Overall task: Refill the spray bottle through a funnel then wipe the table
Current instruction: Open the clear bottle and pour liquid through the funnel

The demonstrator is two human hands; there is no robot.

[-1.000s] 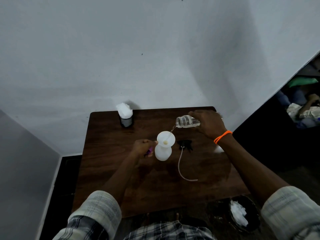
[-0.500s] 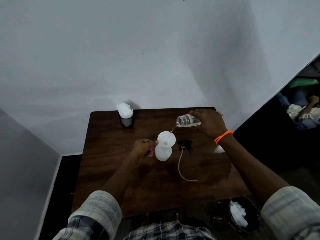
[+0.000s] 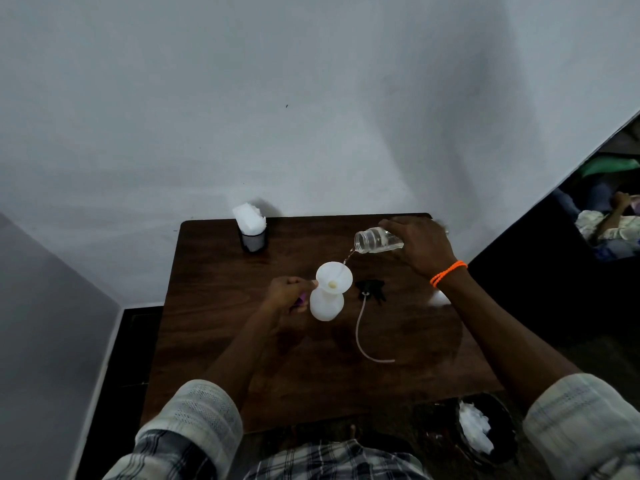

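My right hand (image 3: 420, 249) grips the tilted jar (image 3: 377, 241), left hand (image 3: 289, 294) pinches the funnel (image 3: 334, 277); overtilting could flood the bench (image 3: 214, 306).

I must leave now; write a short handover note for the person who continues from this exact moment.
Left hand: grips the white spray bottle at its neck, steadying it on the table.
Right hand: holds the clear bottle tilted, a thin stream running into the white funnel that sits in the spray bottle.
The black spray head with its tube lies on the table, right of the bottle. Tissues in a holder stand at the far edge.
Done: head off, funnel in, pouring under way.
Left: finish pouring, remove funnel, refit head, wipe table.
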